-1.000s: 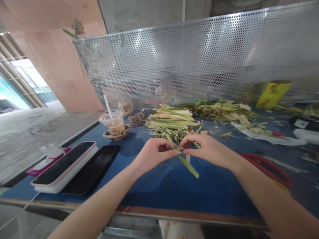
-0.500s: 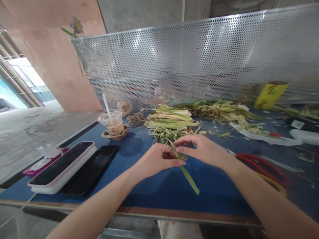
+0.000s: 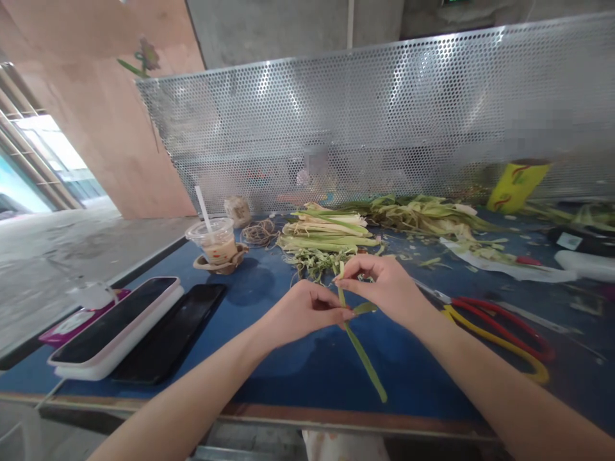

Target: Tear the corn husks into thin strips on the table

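A narrow green leaf strip [image 3: 366, 360] runs between my two hands, its long end hanging down toward the table's front edge. My left hand [image 3: 312, 306] is closed, pinching the strip where a short piece sticks out to the right. Higher up, my right hand [image 3: 379, 282] pinches the strip's upper end between thumb and fingers. Just beyond my hands lies a heap of curled green leaf pieces [image 3: 312, 261], with a bundle of pale green leaf strips [image 3: 331, 230] behind it.
Red-and-yellow-handled scissors [image 3: 509, 336] lie right of my forearm. On the left are a black phone [image 3: 173, 333], a white-cased device [image 3: 115, 326] and a drink cup [image 3: 216, 243] with a straw. A perforated metal screen [image 3: 298, 128] stands behind, near a yellow roll [image 3: 517, 186].
My right hand has shifted its pinch to the strip's upper end. The strip now stands straighter, and a short piece points right from my left fingers.
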Available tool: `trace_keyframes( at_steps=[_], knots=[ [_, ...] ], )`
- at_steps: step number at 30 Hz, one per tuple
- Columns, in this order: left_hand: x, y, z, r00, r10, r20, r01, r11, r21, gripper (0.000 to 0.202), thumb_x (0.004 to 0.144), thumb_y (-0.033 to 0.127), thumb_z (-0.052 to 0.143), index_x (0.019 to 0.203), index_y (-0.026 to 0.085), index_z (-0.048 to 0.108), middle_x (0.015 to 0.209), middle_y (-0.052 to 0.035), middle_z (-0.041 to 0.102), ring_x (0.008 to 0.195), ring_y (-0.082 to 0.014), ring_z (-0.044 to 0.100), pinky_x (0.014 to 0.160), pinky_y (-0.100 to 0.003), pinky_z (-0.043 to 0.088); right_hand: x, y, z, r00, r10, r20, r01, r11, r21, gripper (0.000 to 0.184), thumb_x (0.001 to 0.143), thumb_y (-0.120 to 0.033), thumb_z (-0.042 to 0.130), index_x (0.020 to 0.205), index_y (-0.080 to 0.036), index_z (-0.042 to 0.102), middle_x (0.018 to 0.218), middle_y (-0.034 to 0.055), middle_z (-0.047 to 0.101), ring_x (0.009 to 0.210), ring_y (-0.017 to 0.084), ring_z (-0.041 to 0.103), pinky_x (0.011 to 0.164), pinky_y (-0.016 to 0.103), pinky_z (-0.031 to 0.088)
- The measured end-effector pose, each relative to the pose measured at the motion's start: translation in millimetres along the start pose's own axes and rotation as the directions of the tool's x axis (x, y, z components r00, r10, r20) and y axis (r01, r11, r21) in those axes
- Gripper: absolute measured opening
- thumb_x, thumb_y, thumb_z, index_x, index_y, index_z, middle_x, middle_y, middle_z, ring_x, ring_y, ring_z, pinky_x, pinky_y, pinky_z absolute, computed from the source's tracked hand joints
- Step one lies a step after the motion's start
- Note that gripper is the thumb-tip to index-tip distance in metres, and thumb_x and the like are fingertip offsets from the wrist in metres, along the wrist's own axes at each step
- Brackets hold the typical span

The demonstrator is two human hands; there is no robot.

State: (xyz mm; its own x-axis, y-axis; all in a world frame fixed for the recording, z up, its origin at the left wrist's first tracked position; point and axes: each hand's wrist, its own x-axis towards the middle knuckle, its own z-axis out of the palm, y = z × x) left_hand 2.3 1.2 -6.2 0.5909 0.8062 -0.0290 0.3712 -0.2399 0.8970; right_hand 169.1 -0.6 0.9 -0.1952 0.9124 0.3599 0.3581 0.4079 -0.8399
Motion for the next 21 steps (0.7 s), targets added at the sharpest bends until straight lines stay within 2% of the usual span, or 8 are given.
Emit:
trace_keyframes(
  at_steps=[3,6,8,11,13,16,18,21],
  knots=[
    [-0.1,3.8,-2.5,0.999,-0.044,0.017,0.046,0.995,-0.088,0.024,0.070,0.033,0.062,0.076,0.011,0.069,0.059,0.0004,0.060,0.050,-0.0059,0.042,0.049,-0.018,0.032,1.5,3.7,-2.6,0.997,0.079,0.014,-0.080,0.992,0.101,0.012,0.068,-0.029,0.063,0.065,-0.018,0.058,0.069,0.0010,0.062,0.065,0.014,0.056,0.063,0.028,0.043],
    [0.9,3.7,-7.8,0.999,-0.046,0.010,0.047,0.985,-0.169,0.021,0.070,0.026,0.062,0.085,0.013,0.068,0.072,-0.0017,0.066,0.061,-0.0091,0.053,0.057,-0.019,0.038,2.7,7.0,-8.6,0.990,0.116,0.074,-0.128,0.974,0.185,0.019,0.072,-0.037,0.059,0.076,-0.019,0.059,0.077,0.0024,0.063,0.071,0.014,0.059,0.067,0.028,0.045],
    [2.0,1.5,-11.3,0.999,-0.008,-0.035,0.001,0.981,-0.192,0.019,0.071,0.025,0.062,0.085,0.013,0.066,0.078,-0.0033,0.068,0.069,-0.0114,0.058,0.062,-0.020,0.040,3.0,8.8,-11.4,0.982,0.103,0.160,-0.130,0.977,0.168,0.024,0.073,-0.039,0.058,0.088,-0.020,0.060,0.089,0.0039,0.064,0.081,0.015,0.059,0.073,0.028,0.046],
    [3.2,-1.9,-13.1,0.997,0.014,-0.077,-0.031,0.976,-0.217,0.024,0.072,0.026,0.061,0.092,0.014,0.057,0.074,-0.0038,0.068,0.070,-0.0131,0.061,0.062,-0.022,0.042,2.7,10.9,-10.3,0.960,0.081,0.269,-0.107,0.991,0.083,0.035,0.069,-0.036,0.064,0.100,-0.020,0.058,0.099,0.0053,0.062,0.089,0.017,0.057,0.076,0.029,0.045],
    [3.3,-3.1,-11.8,0.994,0.016,-0.104,-0.039,0.975,-0.221,0.033,0.072,0.028,0.062,0.099,0.015,0.047,0.070,-0.0033,0.068,0.066,-0.0135,0.062,0.058,-0.021,0.041,2.0,11.4,-7.4,0.964,0.082,0.253,-0.088,0.996,0.012,0.036,0.067,-0.035,0.066,0.098,-0.019,0.059,0.094,0.0051,0.062,0.086,0.017,0.057,0.073,0.029,0.045],
    [3.0,-3.4,-8.6,0.979,0.040,-0.200,-0.072,0.986,-0.153,0.040,0.071,0.028,0.063,0.099,0.018,0.037,0.064,0.0000,0.066,0.060,-0.0127,0.061,0.055,-0.021,0.041,0.4,10.4,-3.9,0.975,0.100,0.201,-0.084,0.993,-0.084,0.025,0.069,-0.038,0.062,0.084,-0.018,0.062,0.078,0.0025,0.061,0.073,0.015,0.055,0.064,0.027,0.043],
    [3.0,-3.0,-7.5,0.964,0.056,-0.261,-0.084,0.992,-0.096,0.041,0.069,0.026,0.065,0.098,0.020,0.036,0.063,0.0030,0.063,0.059,-0.0123,0.060,0.057,-0.022,0.042,-0.6,9.3,-3.3,0.980,0.091,0.175,-0.065,0.987,-0.150,0.020,0.071,-0.037,0.060,0.075,-0.018,0.061,0.070,0.0009,0.059,0.066,0.014,0.053,0.058,0.026,0.040],
    [2.7,-1.7,-8.2,0.957,0.065,-0.284,-0.077,0.996,-0.033,0.041,0.068,0.022,0.065,0.098,0.021,0.039,0.062,0.0048,0.061,0.059,-0.0124,0.060,0.059,-0.024,0.044,-1.6,8.6,-4.0,0.993,0.017,0.117,0.012,0.971,-0.237,0.015,0.070,-0.033,0.060,0.069,-0.019,0.059,0.070,0.0005,0.057,0.062,0.012,0.050,0.056,0.025,0.039]
  ],
)
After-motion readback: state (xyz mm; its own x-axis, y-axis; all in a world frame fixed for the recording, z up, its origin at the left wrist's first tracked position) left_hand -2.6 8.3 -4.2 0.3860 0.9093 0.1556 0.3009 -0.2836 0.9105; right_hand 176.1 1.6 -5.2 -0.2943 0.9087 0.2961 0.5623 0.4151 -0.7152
